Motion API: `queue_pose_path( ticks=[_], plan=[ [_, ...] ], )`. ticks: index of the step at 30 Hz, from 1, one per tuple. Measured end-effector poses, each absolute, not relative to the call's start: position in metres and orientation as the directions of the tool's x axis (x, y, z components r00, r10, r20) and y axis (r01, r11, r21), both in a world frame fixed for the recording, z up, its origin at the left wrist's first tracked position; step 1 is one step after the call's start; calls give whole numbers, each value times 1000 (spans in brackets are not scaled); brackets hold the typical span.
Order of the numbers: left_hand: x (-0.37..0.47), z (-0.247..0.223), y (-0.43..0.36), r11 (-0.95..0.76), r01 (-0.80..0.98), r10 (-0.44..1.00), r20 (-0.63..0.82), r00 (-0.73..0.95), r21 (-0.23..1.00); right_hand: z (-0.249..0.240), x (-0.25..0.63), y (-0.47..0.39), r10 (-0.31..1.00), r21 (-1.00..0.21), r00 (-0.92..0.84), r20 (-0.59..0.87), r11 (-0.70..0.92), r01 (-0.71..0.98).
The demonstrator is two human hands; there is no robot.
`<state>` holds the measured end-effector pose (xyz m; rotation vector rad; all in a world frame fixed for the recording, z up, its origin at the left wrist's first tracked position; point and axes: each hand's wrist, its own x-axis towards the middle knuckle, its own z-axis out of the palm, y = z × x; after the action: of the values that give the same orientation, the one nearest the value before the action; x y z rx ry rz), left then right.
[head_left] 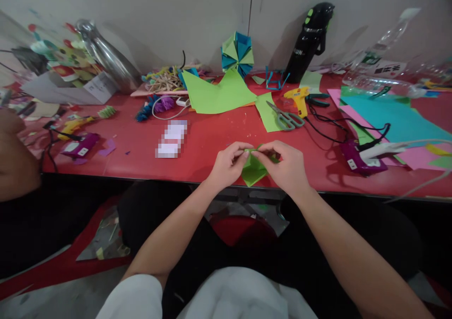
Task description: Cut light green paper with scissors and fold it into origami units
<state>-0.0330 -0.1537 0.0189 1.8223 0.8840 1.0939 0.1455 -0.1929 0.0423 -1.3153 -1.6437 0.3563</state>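
Note:
A small folded piece of green paper (pixel 253 170) is held up at the front edge of the red table (pixel 208 161). My left hand (pixel 231 163) pinches its upper left part between thumb and fingers. On the other side, my right hand (pixel 284 161) grips the upper right part the same way, and the two thumbs are close together. Just beyond my hands lie grey-handled scissors (pixel 289 120), partly over a light green paper strip (pixel 269 116). A larger bright green sheet (pixel 219 95) rests behind them.
A yellow glue gun (pixel 299 98) and a purple power socket (pixel 363 159) with cords sit on the right, near coloured sheets (pixel 399 116). Against the wall stand a blue-green paper ornament (pixel 237 53) and a black bottle (pixel 309 43). At the left edge is another person's arm (pixel 17 154).

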Motion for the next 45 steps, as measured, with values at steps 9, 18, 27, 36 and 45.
queue_pose_path(
  ticks=[9, 18, 27, 36, 45],
  plan=[
    [-35, 9, -140, -402, 233, 916, 385, 115, 886, 33, 150, -186, 899, -720, -23, 438, 366, 590],
    [-30, 13, -138, -364, 164, 931, 362, 42, 917, 31, 142, -189, 865, -707, 37, 500, 383, 595],
    [-36, 7, -149, -705, 485, 701, 616, 360, 518, 22, 157, -178, 938, -725, 57, 342, 225, 651],
    [-31, 9, -159, -810, 486, 577, 599, 556, 329, 33, 160, -181, 979, -372, 10, 204, 68, 926],
    [-32, 12, -159, -850, 426, 520, 619, 588, 310, 39, 173, -178, 970, -340, -10, 242, 95, 936]
  ],
)
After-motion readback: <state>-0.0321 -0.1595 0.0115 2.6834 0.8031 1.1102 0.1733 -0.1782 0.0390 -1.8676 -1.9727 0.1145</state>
